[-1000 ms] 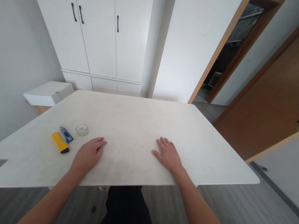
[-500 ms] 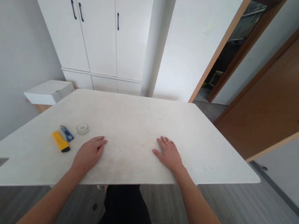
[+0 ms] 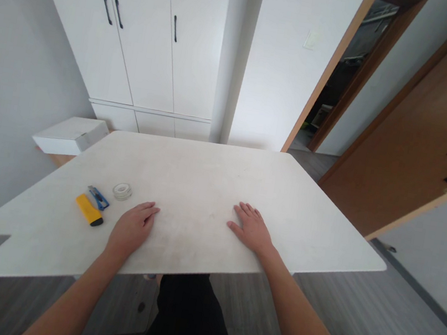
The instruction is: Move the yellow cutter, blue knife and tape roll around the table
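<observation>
The left hand (image 3: 131, 231) is resting relaxed, the right hand (image 3: 251, 231) spreading wide, both holding nothing; the tape roll (image 3: 122, 195) is seeming light, stiff, best pinched by its rim.

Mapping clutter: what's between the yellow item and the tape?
The blue cutter lies between the yellow item and the tape, as the head view shows.

A white box (image 3: 70, 130) sits near cabinets (image 3: 139, 59), a brown door (image 3: 424, 119) near a doorway (image 3: 343, 76) too dim to see into.
</observation>
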`<action>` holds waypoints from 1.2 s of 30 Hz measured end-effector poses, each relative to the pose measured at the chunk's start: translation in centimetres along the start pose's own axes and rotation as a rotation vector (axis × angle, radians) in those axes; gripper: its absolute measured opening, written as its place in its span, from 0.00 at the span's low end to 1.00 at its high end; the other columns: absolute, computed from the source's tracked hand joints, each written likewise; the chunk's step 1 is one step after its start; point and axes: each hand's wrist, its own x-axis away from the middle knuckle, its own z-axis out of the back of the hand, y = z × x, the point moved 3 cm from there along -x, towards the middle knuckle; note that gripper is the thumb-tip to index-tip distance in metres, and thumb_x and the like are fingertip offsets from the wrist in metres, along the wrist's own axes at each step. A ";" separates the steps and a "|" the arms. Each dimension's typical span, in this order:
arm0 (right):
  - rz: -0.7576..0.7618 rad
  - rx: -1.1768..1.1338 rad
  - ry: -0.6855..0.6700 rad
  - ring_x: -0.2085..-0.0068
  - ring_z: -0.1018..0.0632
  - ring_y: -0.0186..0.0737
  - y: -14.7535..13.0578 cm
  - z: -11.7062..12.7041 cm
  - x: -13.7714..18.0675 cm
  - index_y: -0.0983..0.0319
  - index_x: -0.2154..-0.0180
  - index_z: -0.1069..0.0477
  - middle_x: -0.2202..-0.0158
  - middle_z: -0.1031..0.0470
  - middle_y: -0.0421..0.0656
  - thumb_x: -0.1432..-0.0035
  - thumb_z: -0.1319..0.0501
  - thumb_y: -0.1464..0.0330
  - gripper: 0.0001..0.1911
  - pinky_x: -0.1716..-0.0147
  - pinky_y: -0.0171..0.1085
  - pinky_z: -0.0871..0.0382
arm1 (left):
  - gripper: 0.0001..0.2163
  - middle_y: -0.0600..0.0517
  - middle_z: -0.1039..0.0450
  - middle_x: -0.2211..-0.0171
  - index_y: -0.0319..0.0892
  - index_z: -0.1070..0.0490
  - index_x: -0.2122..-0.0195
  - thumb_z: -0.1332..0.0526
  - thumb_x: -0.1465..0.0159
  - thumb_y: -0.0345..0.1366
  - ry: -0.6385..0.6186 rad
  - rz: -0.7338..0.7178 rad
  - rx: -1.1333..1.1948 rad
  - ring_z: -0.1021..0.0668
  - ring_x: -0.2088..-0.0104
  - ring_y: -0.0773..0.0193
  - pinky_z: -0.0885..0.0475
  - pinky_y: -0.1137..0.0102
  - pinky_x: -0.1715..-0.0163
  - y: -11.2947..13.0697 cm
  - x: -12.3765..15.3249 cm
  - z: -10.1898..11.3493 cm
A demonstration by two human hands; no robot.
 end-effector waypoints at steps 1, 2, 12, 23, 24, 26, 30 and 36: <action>0.000 -0.002 0.003 0.29 0.46 0.50 0.0 0.0 0.0 0.62 0.32 0.42 0.29 0.47 0.50 0.34 0.54 0.44 0.39 0.32 0.50 0.56 | 0.19 0.47 0.23 0.47 0.43 0.21 0.54 0.50 0.34 0.40 -0.003 -0.002 -0.003 0.22 0.48 0.55 0.28 0.60 0.43 0.0 0.0 0.0; 0.000 -0.004 0.006 0.29 0.46 0.50 0.0 0.0 0.0 0.62 0.32 0.42 0.29 0.46 0.50 0.34 0.53 0.44 0.39 0.32 0.50 0.56 | 0.19 0.47 0.23 0.48 0.44 0.21 0.54 0.50 0.34 0.40 -0.006 -0.005 -0.005 0.22 0.48 0.56 0.28 0.60 0.43 0.0 0.0 0.0; 0.001 0.005 0.001 0.29 0.46 0.49 0.0 0.0 0.0 0.61 0.32 0.42 0.29 0.46 0.50 0.34 0.54 0.44 0.39 0.32 0.49 0.57 | 0.19 0.47 0.23 0.47 0.44 0.21 0.54 0.50 0.34 0.41 -0.003 0.012 0.005 0.22 0.47 0.56 0.29 0.60 0.42 0.0 0.0 -0.1; 0.003 0.003 0.015 0.29 0.45 0.49 0.0 0.0 0.1 0.60 0.32 0.42 0.29 0.46 0.50 0.34 0.53 0.44 0.38 0.32 0.50 0.56 | 0.18 0.47 0.22 0.48 0.45 0.21 0.55 0.50 0.34 0.41 0.001 0.019 0.016 0.22 0.47 0.56 0.29 0.59 0.42 0.1 0.0 0.2; 0.002 0.003 0.012 0.29 0.46 0.49 0.0 0.0 0.1 0.60 0.32 0.42 0.29 0.46 0.50 0.34 0.53 0.45 0.38 0.32 0.50 0.56 | 0.18 0.47 0.22 0.48 0.45 0.21 0.55 0.50 0.34 0.41 0.000 0.021 0.018 0.22 0.47 0.56 0.29 0.59 0.42 0.2 -0.1 0.2; 0.001 0.003 0.005 0.29 0.46 0.50 0.0 0.0 0.0 0.60 0.32 0.43 0.29 0.46 0.50 0.34 0.53 0.45 0.38 0.32 0.50 0.57 | 0.18 0.47 0.22 0.48 0.45 0.21 0.55 0.50 0.34 0.41 -0.007 0.022 0.019 0.22 0.47 0.56 0.29 0.59 0.42 0.2 -0.1 0.2; 0.002 -0.002 0.007 0.29 0.46 0.50 0.0 0.0 0.0 0.60 0.32 0.42 0.29 0.46 0.50 0.34 0.53 0.45 0.38 0.32 0.50 0.56 | 0.19 0.47 0.23 0.47 0.44 0.21 0.54 0.51 0.34 0.41 -0.018 0.024 0.011 0.22 0.47 0.56 0.29 0.59 0.42 0.2 0.0 0.2; 0.005 -0.005 0.024 0.30 0.45 0.49 0.1 -0.1 0.0 0.61 0.33 0.41 0.29 0.46 0.50 0.34 0.53 0.45 0.38 0.32 0.50 0.56 | 0.19 0.46 0.23 0.47 0.43 0.21 0.54 0.50 0.34 0.41 -0.014 0.016 0.011 0.22 0.47 0.55 0.29 0.59 0.42 0.1 -0.1 0.1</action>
